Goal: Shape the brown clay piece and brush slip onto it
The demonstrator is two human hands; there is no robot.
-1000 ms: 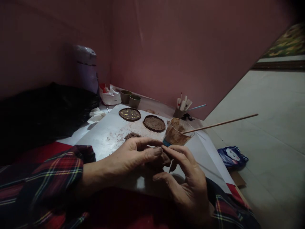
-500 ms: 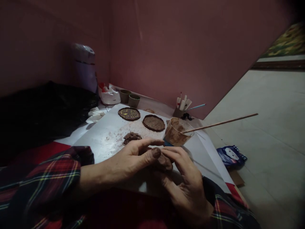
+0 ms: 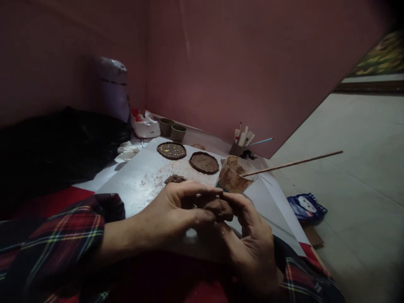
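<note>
A lump of brown clay (image 3: 219, 209) is held between both hands above the front of the white board (image 3: 126, 193). My left hand (image 3: 176, 206) closes on it from the left, thumb below and fingers over the far side. My right hand (image 3: 251, 235) grips the lump from the right, its fingertips meeting those of the left. Behind the left hand a smaller heap of clay (image 3: 175, 179) lies on the board, partly covered by that hand. Two flat clay discs with raised rims rest farther back: one dotted with yellow (image 3: 171, 150), the other plain brown (image 3: 204, 163).
A clay-smeared plastic cup (image 3: 235, 174) with a long thin stick (image 3: 296, 163) stands right of the discs. Two small green pots (image 3: 178, 133) and a holder of pens (image 3: 241, 145) stand along the wall. A black bag (image 3: 63, 147) lies left; a blue packet (image 3: 306, 207) lies right.
The clay lump has turned and shifted slightly right between my hands. My left thumb has dropped lower and the fingers of both hands have come together over the far side.
</note>
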